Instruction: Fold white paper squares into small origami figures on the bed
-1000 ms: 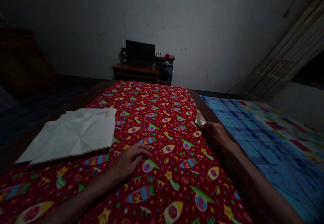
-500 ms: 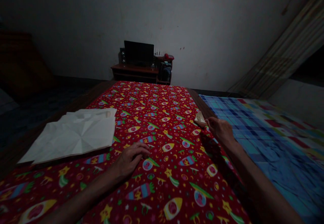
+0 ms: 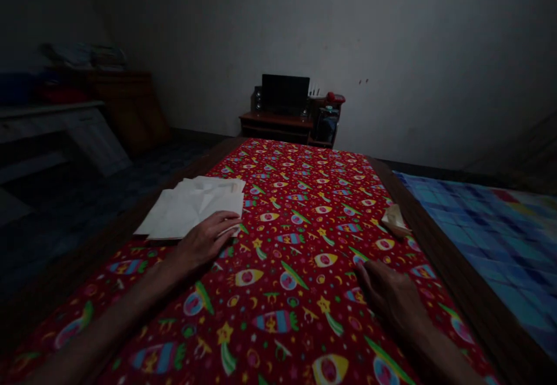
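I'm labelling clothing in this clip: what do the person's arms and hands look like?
The left forearm and right forearm are bare to the picture's edge, no sleeves showing. The left hand and right hand wear no gloves; no watch, ring or bracelet shows, though the light is dim.

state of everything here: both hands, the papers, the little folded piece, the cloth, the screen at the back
left hand, palm down, fingertips on the near corner of the paper sheets
right hand, flat on the cloth, holding nothing
paper sheets, creased, unfolded, stacked flat
folded paper piece, folded up, lying by the cloth's right edge, apart from both hands
cloth, spread flat
screen, dark
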A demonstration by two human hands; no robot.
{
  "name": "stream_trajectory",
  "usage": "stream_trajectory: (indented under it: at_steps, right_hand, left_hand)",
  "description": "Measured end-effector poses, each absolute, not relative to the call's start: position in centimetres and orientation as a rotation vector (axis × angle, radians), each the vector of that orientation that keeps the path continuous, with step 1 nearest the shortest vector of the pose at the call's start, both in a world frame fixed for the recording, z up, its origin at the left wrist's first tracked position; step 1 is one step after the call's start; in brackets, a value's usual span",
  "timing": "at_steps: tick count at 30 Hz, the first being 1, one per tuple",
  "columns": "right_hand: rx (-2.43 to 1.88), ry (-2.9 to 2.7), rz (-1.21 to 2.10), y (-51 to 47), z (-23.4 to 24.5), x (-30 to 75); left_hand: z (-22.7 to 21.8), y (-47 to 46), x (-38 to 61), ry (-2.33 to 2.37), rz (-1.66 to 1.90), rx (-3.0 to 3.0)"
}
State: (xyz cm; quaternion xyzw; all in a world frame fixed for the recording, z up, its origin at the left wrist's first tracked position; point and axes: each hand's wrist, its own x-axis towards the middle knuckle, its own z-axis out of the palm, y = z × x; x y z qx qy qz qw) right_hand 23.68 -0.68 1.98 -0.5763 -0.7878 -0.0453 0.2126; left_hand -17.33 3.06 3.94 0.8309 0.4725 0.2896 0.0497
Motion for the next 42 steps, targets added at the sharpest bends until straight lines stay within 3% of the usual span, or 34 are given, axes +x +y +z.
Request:
stream_trajectory:
  at_steps: [8,42]
  right_hand:
    - [-1.521,-2.180,-0.126,-0.2,0.4,24.6]
    - [-1.479,-2.205,-0.121,-0.2,0.1,24.9]
  left_hand:
    - [1.4,3.1,-21.3,1.719,0.682,2.547]
    - [-0.8,2.8,-16.8,1.917,0.875,2.542]
